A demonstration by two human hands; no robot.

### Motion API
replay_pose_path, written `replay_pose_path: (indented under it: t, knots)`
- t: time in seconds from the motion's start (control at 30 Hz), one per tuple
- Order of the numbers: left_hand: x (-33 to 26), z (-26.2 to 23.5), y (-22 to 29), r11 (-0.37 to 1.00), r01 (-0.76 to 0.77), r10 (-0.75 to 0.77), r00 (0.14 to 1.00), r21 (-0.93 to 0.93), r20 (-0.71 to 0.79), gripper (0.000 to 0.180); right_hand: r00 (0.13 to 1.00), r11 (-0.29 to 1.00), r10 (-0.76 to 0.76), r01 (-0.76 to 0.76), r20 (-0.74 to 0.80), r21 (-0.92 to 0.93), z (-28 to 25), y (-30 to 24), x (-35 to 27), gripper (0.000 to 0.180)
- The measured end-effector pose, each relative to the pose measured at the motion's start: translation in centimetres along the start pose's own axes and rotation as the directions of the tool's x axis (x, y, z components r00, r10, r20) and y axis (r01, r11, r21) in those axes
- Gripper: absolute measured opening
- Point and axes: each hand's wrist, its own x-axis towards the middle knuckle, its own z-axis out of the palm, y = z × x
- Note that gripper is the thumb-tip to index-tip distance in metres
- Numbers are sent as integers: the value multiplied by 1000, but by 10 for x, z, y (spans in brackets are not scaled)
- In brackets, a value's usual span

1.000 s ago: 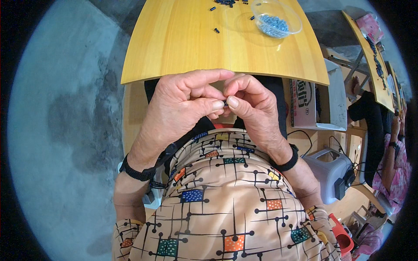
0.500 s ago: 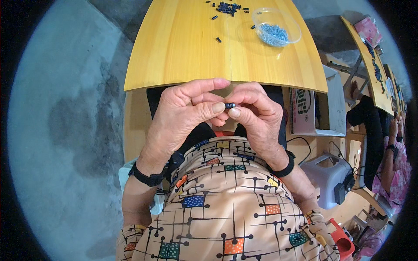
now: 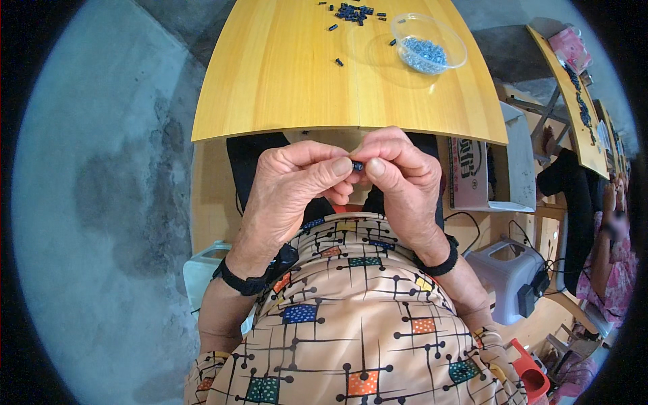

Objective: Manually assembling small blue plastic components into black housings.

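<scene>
Between my fingertips, just off the table's near edge, is a small dark cylindrical part [image 3: 357,165]. My left hand [image 3: 300,177] pinches one end of it with thumb and forefinger. From the other side my right hand [image 3: 398,177] grips it the same way, so most of it is covered. On the table [image 3: 283,81] lies a loose pile of similar dark parts [image 3: 352,12], with a single dark part [image 3: 339,62] apart from it. A clear round plastic tub [image 3: 453,55] holds many tiny bluish, shiny pieces [image 3: 425,54].
A cardboard box [image 3: 472,179] stands beside the table on the right, with a pale plastic stool [image 3: 499,263] and cables nearer me. Another table [image 3: 570,94] with dark parts runs along the far right, where a person in a pink top [image 3: 617,270] sits.
My left forefinger has come down from its raised position to close against the small dark part. My left wrist has shifted slightly right, and less of the part shows.
</scene>
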Motion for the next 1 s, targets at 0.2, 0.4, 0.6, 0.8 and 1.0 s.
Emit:
replay_pose_path:
  t: [0.2, 0.4, 0.6, 0.8, 1.0]
  knots:
    - [-1, 4, -3, 999, -28, 30, 999, 46, -41, 16, 999, 980, 39, -42, 19, 194, 6, 0, 2, 10]
    - [-2, 6, -10, 986, -154, 161, 975, 59, -151, 14, 999, 993, 17, -22, 40, 119, 17, 0, 8, 7]
    - [11, -11, -6, 983, -167, 151, 974, -80, -170, 16, 985, 991, 120, -110, 122, -80, 16, 2, 43, 15]
    - [22, -43, -16, 966, -159, 118, 972, -202, -204, 18, 991, 624, -53, 130, 124, -771, -6, 34, 105, 23]
    - [19, -53, -22, 971, -108, 67, 980, -215, -189, 16, 959, 309, -110, 282, 260, -908, -17, 71, 145, 23]
